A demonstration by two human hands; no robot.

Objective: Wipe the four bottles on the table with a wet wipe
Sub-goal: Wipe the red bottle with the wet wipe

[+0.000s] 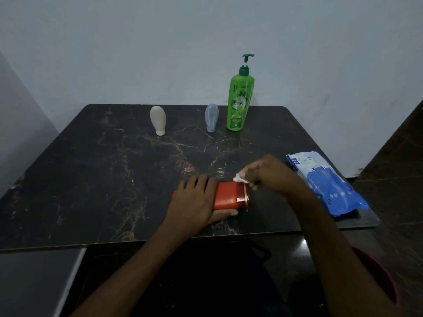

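Wiping the red bottle (229, 195), first of four

The left hand (194, 200) grips it lying sideways; the right hand (263, 172), just beyond its gold-ringed end, pinches the wet wipe (239, 178) (crumpled). Next, I think: rub along the body.

Red bottle (229, 195), gold collar: on its side near front edge of tabletop (91, 179). Wet wipe (239, 178), white, crumpled: touching its collar end. Beige bottle (158, 118), blue-grey bottle (211, 117): cap-down at rear. Green pump bottle (239, 104): upright beside the blue-grey one.
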